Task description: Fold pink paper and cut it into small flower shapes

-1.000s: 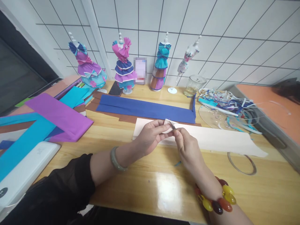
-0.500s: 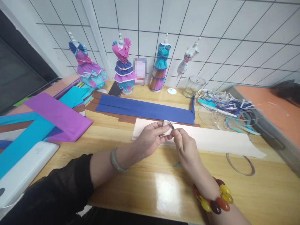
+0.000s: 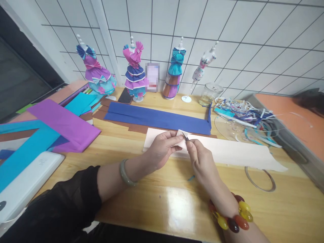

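My left hand [image 3: 164,148] pinches a small folded piece of pale pink paper [image 3: 181,145] between thumb and fingers. My right hand [image 3: 202,157] is closed around small scissors [image 3: 185,137]; only their dark pointed blades show, and the handles are hidden in the fist. The blade tips lie at the folded paper, close to my left thumb. Beneath both hands a long pale pink paper strip [image 3: 233,152] lies across the wooden table. A folded dark blue strip [image 3: 157,116] is just behind it, over some brown paper [image 3: 136,127].
Several small dress-form figures [image 3: 134,72] stand along the tiled wall, beside a glass jar [image 3: 211,92]. Right of them is a heap of ribbon scraps [image 3: 243,109]. Purple paper [image 3: 63,125], turquoise paper [image 3: 32,152] and a white device [image 3: 30,185] occupy the left. A ring [image 3: 260,179] lies front right.
The scissors' blades have shifted slightly against the folded paper. Both hands stay almost in place, and the whole view has moved a little.
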Available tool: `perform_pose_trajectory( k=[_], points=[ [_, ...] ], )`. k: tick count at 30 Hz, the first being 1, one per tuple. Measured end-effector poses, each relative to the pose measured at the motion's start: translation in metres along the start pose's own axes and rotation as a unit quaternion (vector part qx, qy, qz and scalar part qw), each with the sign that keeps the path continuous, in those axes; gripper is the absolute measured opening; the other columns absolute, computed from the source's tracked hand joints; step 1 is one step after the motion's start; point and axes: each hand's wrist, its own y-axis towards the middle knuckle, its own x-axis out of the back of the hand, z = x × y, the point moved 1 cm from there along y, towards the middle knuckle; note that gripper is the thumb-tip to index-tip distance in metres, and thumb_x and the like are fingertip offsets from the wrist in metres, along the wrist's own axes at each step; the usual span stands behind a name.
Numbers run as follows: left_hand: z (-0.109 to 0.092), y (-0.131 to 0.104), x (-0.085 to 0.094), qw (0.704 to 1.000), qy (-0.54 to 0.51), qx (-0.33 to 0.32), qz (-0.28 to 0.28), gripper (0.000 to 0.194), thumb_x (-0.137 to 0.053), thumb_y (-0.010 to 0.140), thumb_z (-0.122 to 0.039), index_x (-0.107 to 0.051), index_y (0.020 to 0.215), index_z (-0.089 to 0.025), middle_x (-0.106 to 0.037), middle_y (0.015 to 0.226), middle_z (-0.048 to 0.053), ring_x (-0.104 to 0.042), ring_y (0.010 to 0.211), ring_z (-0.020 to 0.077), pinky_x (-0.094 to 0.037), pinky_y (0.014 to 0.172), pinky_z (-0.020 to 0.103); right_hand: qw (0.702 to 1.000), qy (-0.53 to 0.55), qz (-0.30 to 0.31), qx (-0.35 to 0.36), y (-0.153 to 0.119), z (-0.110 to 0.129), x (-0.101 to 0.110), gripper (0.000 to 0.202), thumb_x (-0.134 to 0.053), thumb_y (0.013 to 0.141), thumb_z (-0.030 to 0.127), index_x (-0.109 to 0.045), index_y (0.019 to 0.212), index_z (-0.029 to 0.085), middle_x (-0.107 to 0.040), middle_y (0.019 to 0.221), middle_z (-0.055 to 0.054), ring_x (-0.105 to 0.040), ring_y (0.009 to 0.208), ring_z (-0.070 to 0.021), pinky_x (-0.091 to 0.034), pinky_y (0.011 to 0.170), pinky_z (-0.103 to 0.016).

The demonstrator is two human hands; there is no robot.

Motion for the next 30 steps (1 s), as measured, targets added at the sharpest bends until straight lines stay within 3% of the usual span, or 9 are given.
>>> perform_pose_trajectory(
  k=[10, 30],
  points=[
    [-0.0036, 0.0015, -0.0019, 0.997, 0.065, -0.018, -0.024, 0.015, -0.067, 0.069, -0.023, -0.062, 0.076, -0.01, -0.062, 0.082, 0.006, -0.055, 0.08, 0.014, -0.04, 0.083, 0.034, 1.0, -0.027, 0.005, -0.002, -0.0006, -0.0008, 0.0019, 0.036, -0.027, 0.092, 0.048, -0.047, 0.081, 0.02, -0.055, 0.062, -0.003, -0.052, 0.056, -0.0188, -0.038, 0.055, -0.028],
    [0.0056, -0.0003, -0.0007, 0.999, -0.042, 0.013, 0.027, 0.012, -0.065, 0.072, -0.023, -0.062, 0.077, -0.013, -0.057, 0.082, 0.003, -0.051, 0.079, 0.011, -0.039, 0.078, 0.03, 0.999, 0.005, -0.032, 0.01, -0.0033, 0.0024, -0.0004, 0.033, -0.028, 0.093, 0.043, -0.044, 0.075, 0.021, -0.047, 0.056, 0.002, -0.044, 0.049, -0.0142, -0.035, 0.049, -0.024]
  ],
)
